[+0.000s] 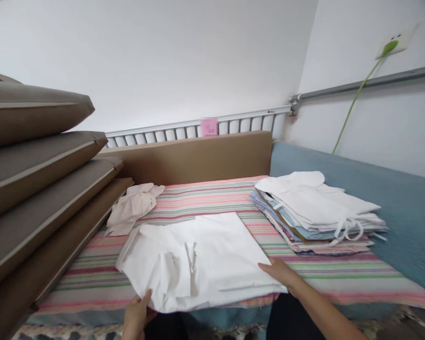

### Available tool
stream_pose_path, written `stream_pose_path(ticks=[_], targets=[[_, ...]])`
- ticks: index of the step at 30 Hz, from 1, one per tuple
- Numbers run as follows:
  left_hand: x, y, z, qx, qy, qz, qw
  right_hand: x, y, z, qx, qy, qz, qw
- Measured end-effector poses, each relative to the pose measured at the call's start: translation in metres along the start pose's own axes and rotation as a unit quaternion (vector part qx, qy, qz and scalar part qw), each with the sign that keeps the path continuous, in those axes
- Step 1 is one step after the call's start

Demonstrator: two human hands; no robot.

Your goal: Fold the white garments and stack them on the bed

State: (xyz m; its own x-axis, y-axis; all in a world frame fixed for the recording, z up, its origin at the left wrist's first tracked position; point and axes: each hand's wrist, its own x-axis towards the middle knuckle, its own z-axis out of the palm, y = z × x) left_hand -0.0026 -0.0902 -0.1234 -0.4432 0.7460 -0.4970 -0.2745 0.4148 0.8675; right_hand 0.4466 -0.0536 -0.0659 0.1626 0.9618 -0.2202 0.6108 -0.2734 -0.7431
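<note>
Left fingers (146, 298) and right fingers (267, 267) pinched white cloth (233, 255) from both sides, probably steadying it. Folded clothes (315, 203) sat apart, perhaps avoiding mixing.

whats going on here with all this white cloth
A person has both bare hands on a partly folded white cloth garment lying on a striped, multicoloured cover. The left hand pinches its near left edge; the right hand is at its right edge. A stack of folded clothes, white on top, sits to the right, and a crumpled pale pink cloth lies to the left.
</note>
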Motion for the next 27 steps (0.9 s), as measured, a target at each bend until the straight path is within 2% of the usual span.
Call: stream_pose_path(ticks=[2, 4, 6, 8, 9, 11, 14, 16, 18, 21, 22, 24, 25, 27], targets=[[0.003, -0.005, -0.012, 0.045, -0.008, 0.001, 0.999, -0.001, 0.003, -0.009, -0.083, -0.014, 0.003, 0.996], [0.004, -0.002, -0.027, 0.099, 0.034, 0.043, 0.994, 0.000, -0.002, -0.017, -0.159, 0.004, 0.011, 0.987], [0.002, 0.010, -0.037, 0.163, 0.111, 0.132, 0.971, -0.001, -0.019, -0.018, -0.204, 0.044, -0.001, 0.978], [-0.005, 0.025, -0.035, 0.235, 0.157, 0.239, 0.929, -0.005, -0.047, -0.005, -0.227, 0.068, -0.048, 0.970], [-0.008, 0.032, -0.028, 0.266, 0.151, 0.289, 0.907, -0.008, -0.064, 0.009, -0.225, 0.062, -0.073, 0.970], [-0.015, 0.041, -0.003, 0.313, 0.090, 0.376, 0.868, -0.013, -0.098, 0.047, -0.211, 0.031, -0.104, 0.972], [-0.019, 0.036, 0.041, 0.359, -0.002, 0.465, 0.809, -0.013, -0.133, 0.113, -0.229, -0.008, -0.104, 0.968], [-0.018, 0.023, 0.061, 0.409, -0.014, 0.464, 0.786, -0.008, -0.142, 0.143, -0.262, 0.008, -0.100, 0.960], [-0.016, 0.008, 0.069, 0.465, -0.034, 0.426, 0.775, -0.001, -0.141, 0.154, -0.294, 0.028, -0.096, 0.951], [-0.016, -0.002, 0.065, 0.502, -0.104, 0.370, 0.775, 0.009, -0.135, 0.143, -0.310, 0.042, -0.109, 0.944], [-0.015, 0.000, 0.061, 0.487, -0.133, 0.359, 0.785, 0.012, -0.133, 0.136, -0.305, 0.040, -0.117, 0.944], [-0.009, 0.014, 0.051, 0.416, -0.157, 0.335, 0.831, 0.018, -0.127, 0.123, -0.284, 0.019, -0.142, 0.948], [-0.003, 0.026, 0.044, 0.369, -0.142, 0.331, 0.857, 0.021, -0.125, 0.117, -0.270, 0.000, -0.154, 0.950], [0.016, 0.055, 0.025, 0.296, -0.041, 0.356, 0.886, 0.026, -0.118, 0.109, -0.241, -0.040, -0.171, 0.955]])
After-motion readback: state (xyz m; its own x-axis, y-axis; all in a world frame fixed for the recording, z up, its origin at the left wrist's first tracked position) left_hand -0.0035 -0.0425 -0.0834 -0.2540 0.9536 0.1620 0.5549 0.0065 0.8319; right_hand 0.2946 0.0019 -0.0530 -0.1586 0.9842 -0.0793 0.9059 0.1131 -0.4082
